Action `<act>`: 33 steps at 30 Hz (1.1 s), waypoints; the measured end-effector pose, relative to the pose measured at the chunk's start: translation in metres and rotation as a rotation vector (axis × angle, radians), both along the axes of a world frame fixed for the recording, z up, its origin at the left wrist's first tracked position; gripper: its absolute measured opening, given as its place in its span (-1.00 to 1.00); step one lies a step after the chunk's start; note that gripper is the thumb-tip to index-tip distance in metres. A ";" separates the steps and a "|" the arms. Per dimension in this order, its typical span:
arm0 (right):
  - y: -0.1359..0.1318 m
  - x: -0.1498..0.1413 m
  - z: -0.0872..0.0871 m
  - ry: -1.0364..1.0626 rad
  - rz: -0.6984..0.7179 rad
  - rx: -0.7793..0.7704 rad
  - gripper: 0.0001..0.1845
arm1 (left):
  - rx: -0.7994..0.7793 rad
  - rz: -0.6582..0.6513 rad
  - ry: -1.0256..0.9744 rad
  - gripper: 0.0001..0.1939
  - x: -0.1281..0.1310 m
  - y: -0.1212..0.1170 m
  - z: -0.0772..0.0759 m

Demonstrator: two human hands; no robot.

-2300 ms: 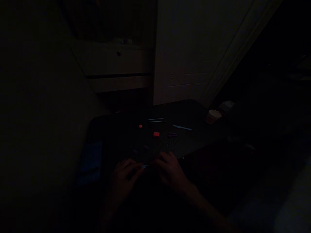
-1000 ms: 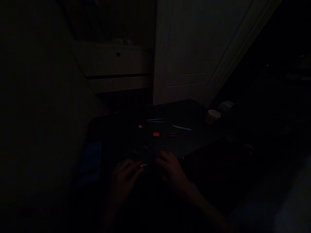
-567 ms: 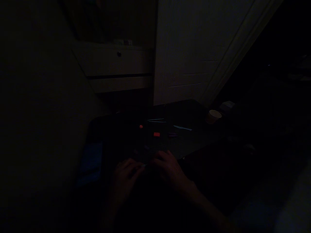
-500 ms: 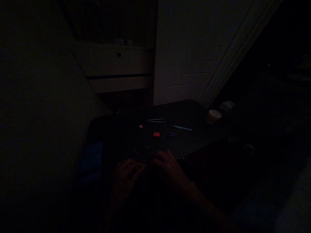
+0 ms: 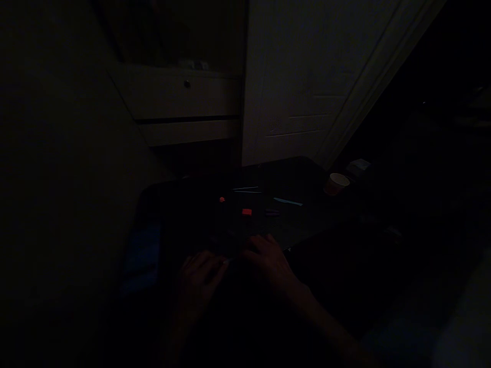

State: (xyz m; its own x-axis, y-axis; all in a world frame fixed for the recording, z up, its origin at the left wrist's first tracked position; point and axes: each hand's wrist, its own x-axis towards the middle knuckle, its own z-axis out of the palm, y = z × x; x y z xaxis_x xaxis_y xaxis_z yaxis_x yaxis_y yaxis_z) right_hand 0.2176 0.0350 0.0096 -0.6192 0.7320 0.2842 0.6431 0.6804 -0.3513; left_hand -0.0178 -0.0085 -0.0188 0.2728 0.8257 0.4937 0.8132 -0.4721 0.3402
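Note:
In very dim light, my left hand (image 5: 200, 272) is over the near part of the dark table, its thumb and fingers pinched together. A small pale thing (image 5: 227, 261) pokes out at its fingertips, too dark to name. My right hand (image 5: 266, 258) is just to the right, fingers curled down and closed; whatever they hold is hidden in shadow. Beyond the hands lie a red-orange block (image 5: 246, 212), a pair of dark purple pieces (image 5: 272, 212) and a small orange piece (image 5: 222, 200).
Tweezers (image 5: 247, 190) and a pale blue plastic knife (image 5: 287, 202) lie farther back on the table (image 5: 199, 204). A paper cup (image 5: 336, 184) stands at the right edge. On the left lies a bluish flat panel (image 5: 141, 255). Behind are drawers (image 5: 184, 102) and a white door (image 5: 291, 87).
My right hand has shifted slightly up, its fingers a little farther from the left hand. My left hand stays nearly in place with the pale thing.

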 end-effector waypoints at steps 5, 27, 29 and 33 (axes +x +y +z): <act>0.002 0.004 0.000 0.033 0.004 -0.026 -0.63 | -0.018 0.024 -0.010 -0.55 0.001 0.000 -0.001; 0.000 -0.003 -0.002 0.042 0.004 -0.038 -0.61 | -0.051 0.001 -0.006 -0.60 -0.001 0.001 0.001; 0.000 -0.002 -0.003 0.038 0.005 -0.036 -0.63 | -0.052 -0.007 -0.002 -0.59 0.000 0.001 0.002; 0.000 -0.002 -0.004 0.031 0.003 -0.038 -0.66 | -0.055 0.002 0.007 -0.58 0.000 0.000 0.003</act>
State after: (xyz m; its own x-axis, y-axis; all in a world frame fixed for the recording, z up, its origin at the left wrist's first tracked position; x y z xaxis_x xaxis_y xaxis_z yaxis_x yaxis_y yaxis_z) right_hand 0.2157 0.0348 0.0061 -0.6130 0.7405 0.2753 0.6291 0.6683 -0.3970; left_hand -0.0175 -0.0082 -0.0155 0.2745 0.8522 0.4454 0.8167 -0.4511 0.3598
